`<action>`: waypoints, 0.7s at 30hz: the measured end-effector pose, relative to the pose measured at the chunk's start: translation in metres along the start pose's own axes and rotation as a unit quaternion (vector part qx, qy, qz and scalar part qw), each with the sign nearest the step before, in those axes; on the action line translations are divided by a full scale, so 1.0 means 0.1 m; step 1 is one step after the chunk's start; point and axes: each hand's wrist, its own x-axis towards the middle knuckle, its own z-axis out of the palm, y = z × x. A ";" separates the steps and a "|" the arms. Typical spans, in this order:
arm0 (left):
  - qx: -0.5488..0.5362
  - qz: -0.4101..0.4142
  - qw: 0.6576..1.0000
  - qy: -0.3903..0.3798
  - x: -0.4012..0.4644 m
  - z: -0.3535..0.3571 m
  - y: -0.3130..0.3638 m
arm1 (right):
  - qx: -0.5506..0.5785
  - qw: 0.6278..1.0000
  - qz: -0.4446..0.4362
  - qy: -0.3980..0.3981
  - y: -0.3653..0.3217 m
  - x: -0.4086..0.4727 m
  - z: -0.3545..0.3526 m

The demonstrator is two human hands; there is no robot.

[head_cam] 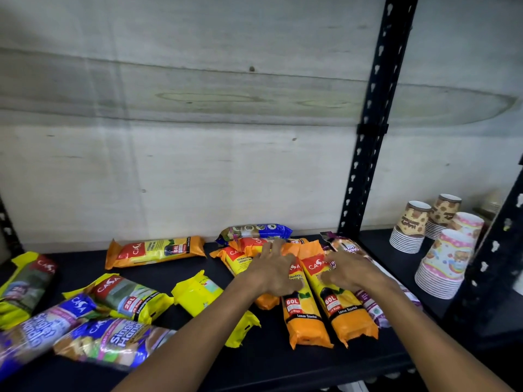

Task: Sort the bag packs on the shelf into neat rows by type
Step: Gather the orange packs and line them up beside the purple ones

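Bag packs lie scattered on a dark shelf [254,360]. Two orange 60L packs [305,321] lie side by side at the right, with more orange packs [235,257] piled behind them. My left hand [276,268] rests flat with spread fingers on this pile. My right hand [349,271] presses the right orange pack [349,318], fingers spread. A purple-white pack [370,304] lies against it on the right. Another orange pack [155,251] lies at the back. Yellow 25L packs [124,298] and blue-purple packs [107,340] lie at the left.
A black slotted upright post [370,131] stands behind the pile. Stacks of patterned paper cups [441,264] stand on the shelf at the right. A second post [498,250] rises at the far right. A pale wooden board [198,137] backs the shelf.
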 end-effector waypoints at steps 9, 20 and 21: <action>0.005 0.018 0.984 -0.175 -0.14 -0.12 -0.06 | 0.036 0.997 0.033 -0.064 -0.03 0.02 0.03; -0.004 0.026 0.989 -0.147 -0.15 -0.07 -0.04 | -0.017 0.996 0.052 -0.077 -0.07 0.13 0.03; -0.029 0.026 0.989 -0.145 -0.15 -0.08 -0.06 | -0.024 0.995 0.063 -0.077 -0.07 0.16 0.01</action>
